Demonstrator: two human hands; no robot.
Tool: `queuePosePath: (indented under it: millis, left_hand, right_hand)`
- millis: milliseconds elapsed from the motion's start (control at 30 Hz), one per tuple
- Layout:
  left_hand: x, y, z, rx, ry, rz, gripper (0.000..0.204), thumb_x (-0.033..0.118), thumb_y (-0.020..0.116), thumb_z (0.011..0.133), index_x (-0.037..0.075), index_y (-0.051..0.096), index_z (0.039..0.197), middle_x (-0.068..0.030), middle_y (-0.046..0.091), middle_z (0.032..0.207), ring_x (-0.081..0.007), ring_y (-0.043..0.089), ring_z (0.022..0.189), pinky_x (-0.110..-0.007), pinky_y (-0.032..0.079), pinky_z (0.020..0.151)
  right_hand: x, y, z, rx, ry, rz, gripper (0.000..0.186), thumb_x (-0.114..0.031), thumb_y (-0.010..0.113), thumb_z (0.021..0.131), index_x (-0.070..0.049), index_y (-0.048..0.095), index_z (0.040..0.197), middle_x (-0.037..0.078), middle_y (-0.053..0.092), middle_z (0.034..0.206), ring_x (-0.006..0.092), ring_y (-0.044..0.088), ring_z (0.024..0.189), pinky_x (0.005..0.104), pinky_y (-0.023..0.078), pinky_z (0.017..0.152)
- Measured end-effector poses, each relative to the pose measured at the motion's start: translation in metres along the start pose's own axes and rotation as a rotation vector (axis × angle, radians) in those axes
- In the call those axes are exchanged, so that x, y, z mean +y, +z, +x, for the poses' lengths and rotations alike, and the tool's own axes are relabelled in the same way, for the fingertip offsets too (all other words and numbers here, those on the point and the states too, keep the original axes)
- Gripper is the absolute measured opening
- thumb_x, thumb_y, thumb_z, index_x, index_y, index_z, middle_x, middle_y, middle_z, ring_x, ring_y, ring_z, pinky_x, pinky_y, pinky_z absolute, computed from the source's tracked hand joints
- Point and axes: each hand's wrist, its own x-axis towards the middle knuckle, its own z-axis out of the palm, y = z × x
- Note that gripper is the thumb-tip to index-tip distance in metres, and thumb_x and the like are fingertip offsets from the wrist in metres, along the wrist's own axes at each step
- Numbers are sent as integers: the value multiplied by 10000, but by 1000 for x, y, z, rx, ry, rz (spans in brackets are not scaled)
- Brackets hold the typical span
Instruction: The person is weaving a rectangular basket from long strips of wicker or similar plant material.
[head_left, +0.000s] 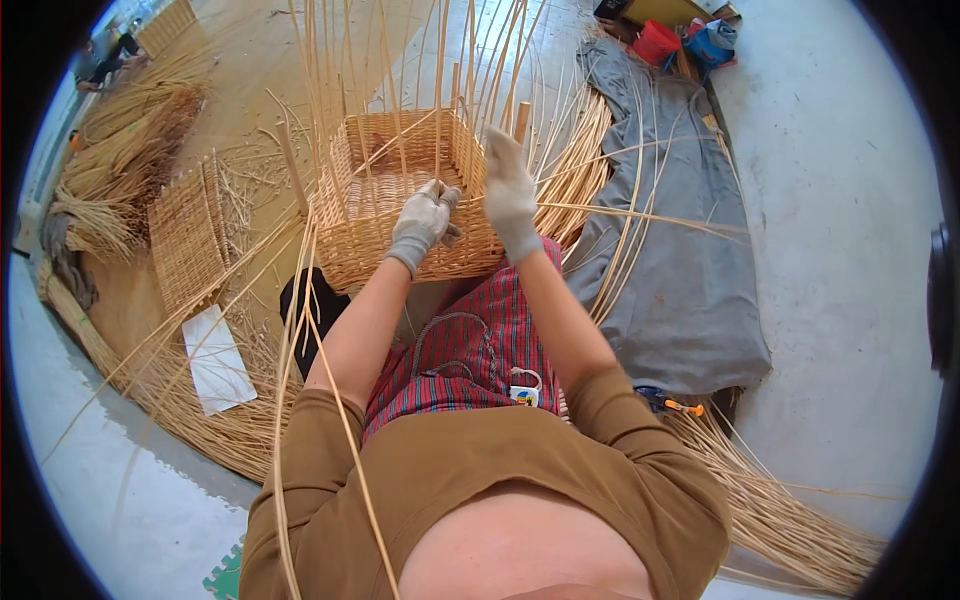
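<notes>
A rectangular wicker basket [350, 245] stands in front of my lap, its woven wall toward me and long upright rods rising from its rim. My left hand [424, 220], in a pale grey work glove, is closed at the near rim around one thin upright wicker rod [441, 110]. Just right of it, my gloved right hand [508, 190] is raised by the basket's right corner, fingers stretched upward and holding nothing that I can see. Several rods trail from the near left corner toward my left arm.
Loose rods [575, 155] lie right of the basket beside a grey cloth [680, 290]. On the left are a woven panel [185, 240], a white sheet [217, 360] and rod bundles [130, 160]. A red bucket [655, 43] stands far right. More rods [770, 510] lie near right.
</notes>
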Motion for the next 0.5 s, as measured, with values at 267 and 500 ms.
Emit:
queuePosePath:
  millis: [267,500]
  left_hand:
    - [5,2,6,36,-87,2,261,227,628,1044,36,596,1218,-108,693,916,-222,731,613,-340,577,473]
    - [-85,-30,-52,478,570,-157,289,102,652,1017,-1,608,1284,-136,664,1207,-191,697,896,-307,579,755]
  right_hand:
    - [20,-66,-45,167,736,380,433,-74,549,1042,-141,474,1463,156,739,1091,260,717,1000,366,603,826]
    - [9,-20,-77,-298,-16,-360,623,-20,678,935,-94,461,1514,186,614,1356,320,624,1236,395,511,1050]
